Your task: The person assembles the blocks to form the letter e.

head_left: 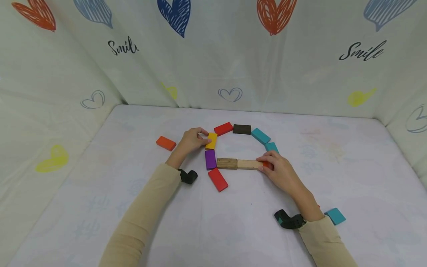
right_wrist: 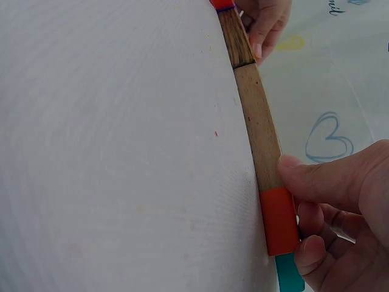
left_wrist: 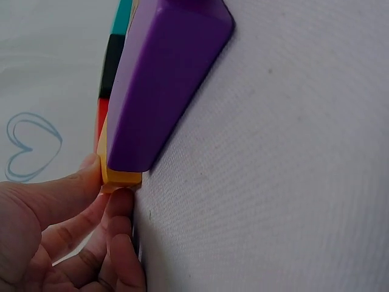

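Observation:
Several flat coloured blocks form a ring on the table. My left hand point(head_left: 191, 140) pinches the yellow block point(head_left: 212, 139) on the ring's left side, just above the purple block point(head_left: 210, 160). At the lower right, the orange block point(right_wrist: 279, 222) is pinched by my right hand point(head_left: 280, 170), which hides most of it in the head view. A pale wooden block point(head_left: 247, 164) abuts that orange one, followed leftward by a streaked brown wooden block point(head_left: 227, 163). Below the purple block, a red block point(head_left: 218, 180) lies slanted.
A red block point(head_left: 223, 128), a black block point(head_left: 242, 129) and two teal blocks point(head_left: 261, 136) make the ring's far side. Outside it lie an orange block point(head_left: 165, 143) at left and a teal block point(head_left: 335, 216) by the right wrist. A printed curtain point(head_left: 207, 74) stands behind.

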Available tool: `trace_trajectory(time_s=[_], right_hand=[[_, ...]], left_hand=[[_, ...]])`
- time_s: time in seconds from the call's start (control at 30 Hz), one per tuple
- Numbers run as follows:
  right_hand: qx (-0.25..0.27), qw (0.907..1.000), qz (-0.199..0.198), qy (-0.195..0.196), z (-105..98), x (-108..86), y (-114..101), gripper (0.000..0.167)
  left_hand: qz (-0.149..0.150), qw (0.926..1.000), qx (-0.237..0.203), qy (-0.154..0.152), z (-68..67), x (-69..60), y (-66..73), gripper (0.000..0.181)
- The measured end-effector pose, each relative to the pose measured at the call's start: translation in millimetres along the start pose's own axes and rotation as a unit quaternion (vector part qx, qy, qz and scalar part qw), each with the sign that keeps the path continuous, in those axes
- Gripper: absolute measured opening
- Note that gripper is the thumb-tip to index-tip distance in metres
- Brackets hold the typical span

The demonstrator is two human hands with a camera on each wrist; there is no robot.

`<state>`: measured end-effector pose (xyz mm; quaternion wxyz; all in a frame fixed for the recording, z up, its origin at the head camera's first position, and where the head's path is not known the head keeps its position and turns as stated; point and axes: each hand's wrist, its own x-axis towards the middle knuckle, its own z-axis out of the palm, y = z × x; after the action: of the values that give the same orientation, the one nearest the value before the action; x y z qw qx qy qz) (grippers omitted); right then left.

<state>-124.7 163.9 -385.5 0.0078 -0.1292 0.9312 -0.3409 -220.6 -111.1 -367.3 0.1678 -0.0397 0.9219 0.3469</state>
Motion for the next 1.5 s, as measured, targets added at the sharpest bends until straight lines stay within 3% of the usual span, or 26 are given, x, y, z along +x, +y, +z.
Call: trace_trajectory(time_s=[0.23,0.4,0.47,0.6,0.7,0.83,0.9,1.0,1.33,1.5], right_hand=[[-0.002,1.0,0.0,0.0,0.2,0.3,0.3,0.026],[0.003,1.0,0.002,-0.003,0.4,0.2,0.6,0.026],[0.004,1.0,0.003,-0.003,0.4,0.1,0.6,0.026],[0.006,1.0,0.002,-0.002,0.4,-0.6,0.8,0.026],[0.007,1.0,0.001,0.0,0.5,-1.1,1.1,0.026],[0.006,1.0,0.002,-0.002,1.1,-1.7,1.4,0.027],[0.005,1.0,0.002,-0.002,1.5,-1.8,1.1,0.027],[0.004,1.0,0.001,-0.002,1.9,-2.2,0.7,0.027],[0.001,1.0,-0.005,0.001,-0.6,-0.8,-1.8,0.027],[0.0,1.0,-0.005,0.004,-1.5,-0.1,-2.0,0.026]], left_hand=[[0.004,0.9999,0.003,-0.011,-1.3,2.0,-2.3,0.039],[-0.002,1.0,0.004,-0.007,-3.1,9.2,3.3,0.045],[0.013,0.9999,0.008,-0.004,-2.7,14.3,10.7,0.044],[0.075,0.9963,0.043,-0.001,2.4,26.6,31.6,0.038],[0.123,0.9874,0.099,-0.006,8.3,36.7,47.0,0.036],[0.177,0.9664,0.185,-0.027,14.8,46.0,65.1,0.034],[0.193,0.9559,0.218,-0.038,17.4,49.6,72.1,0.033],[0.196,0.9513,0.232,-0.053,21.3,54.4,79.7,0.03],[0.181,0.9638,0.177,-0.083,24.6,66.6,88.4,0.03],[0.187,0.9652,0.159,-0.09,25.6,71.1,88.2,0.03]])
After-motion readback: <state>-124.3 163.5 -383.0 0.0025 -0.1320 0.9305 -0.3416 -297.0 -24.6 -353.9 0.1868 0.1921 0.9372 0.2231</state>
